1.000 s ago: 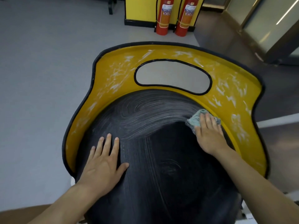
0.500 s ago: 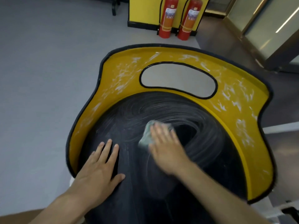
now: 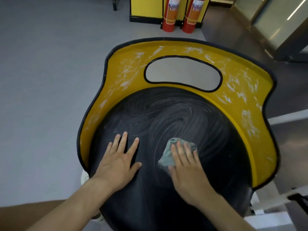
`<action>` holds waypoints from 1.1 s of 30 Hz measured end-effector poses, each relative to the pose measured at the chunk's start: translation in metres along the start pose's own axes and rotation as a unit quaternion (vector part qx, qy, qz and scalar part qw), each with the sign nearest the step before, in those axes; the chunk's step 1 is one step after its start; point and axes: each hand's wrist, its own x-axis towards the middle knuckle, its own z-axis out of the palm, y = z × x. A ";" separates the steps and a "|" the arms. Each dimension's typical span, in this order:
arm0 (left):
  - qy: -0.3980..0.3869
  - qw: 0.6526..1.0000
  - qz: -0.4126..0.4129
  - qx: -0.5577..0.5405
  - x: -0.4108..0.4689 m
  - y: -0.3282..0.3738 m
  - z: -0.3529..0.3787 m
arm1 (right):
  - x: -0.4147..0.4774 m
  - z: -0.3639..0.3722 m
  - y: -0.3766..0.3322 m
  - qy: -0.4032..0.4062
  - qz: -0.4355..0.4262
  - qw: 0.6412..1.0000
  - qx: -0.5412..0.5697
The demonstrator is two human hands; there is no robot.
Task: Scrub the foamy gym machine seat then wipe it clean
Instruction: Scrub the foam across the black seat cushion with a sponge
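Observation:
The black seat pad (image 3: 183,117) fills the middle of the head view, streaked with thin white foam swirls. A yellow shell (image 3: 241,104) with white foam smears and an oval cut-out wraps its far side. My right hand (image 3: 186,170) lies flat on a grey-green cloth (image 3: 168,155), pressing it onto the pad near its middle. My left hand (image 3: 118,160) rests flat with spread fingers on the pad's left side, apart from the cloth.
Two red fire extinguishers (image 3: 170,14) stand by a yellow panel on the grey floor beyond the seat. Glass doors (image 3: 283,22) are at the far right. A black piece of the machine (image 3: 298,199) shows at the lower right.
My right hand has swept the cloth from the pad's right edge across to the middle and then toward me. New foam swirls mark the pad. My left hand has stayed put.

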 end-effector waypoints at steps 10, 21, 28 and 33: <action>0.045 0.984 0.121 -0.125 0.002 0.059 0.006 | -0.057 -0.018 0.000 0.032 -0.095 0.979 0.180; 0.091 0.983 0.132 -0.084 0.006 0.073 -0.006 | -0.015 -0.029 0.016 0.022 0.013 0.991 0.131; 0.107 0.960 0.195 -0.168 0.006 0.117 -0.032 | -0.036 -0.058 0.059 0.025 0.087 0.945 0.315; 0.074 0.963 0.238 -0.098 0.019 0.149 -0.028 | -0.066 -0.064 0.101 0.020 0.155 0.920 0.359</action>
